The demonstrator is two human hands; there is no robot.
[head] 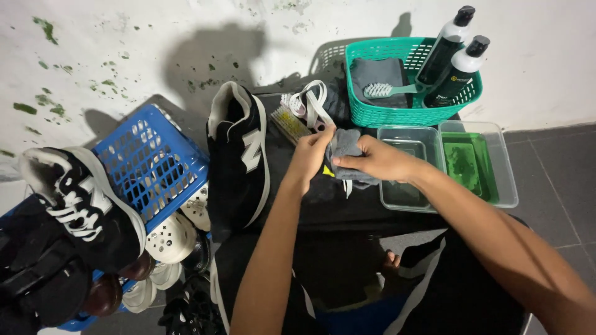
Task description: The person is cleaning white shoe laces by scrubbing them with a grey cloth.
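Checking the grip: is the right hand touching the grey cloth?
Touching. The head view shows the right hand pinching the grey cloth, fingers pressed onto it.

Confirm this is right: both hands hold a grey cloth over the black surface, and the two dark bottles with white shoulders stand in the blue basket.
Not quite. In the head view, both hands, left hand and right hand, do hold the grey cloth, but the two bottles stand in the green basket, not the blue basket.

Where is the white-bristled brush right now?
In the head view, the white-bristled brush lies inside the green basket at top right, on a grey cloth, left of two bottles.
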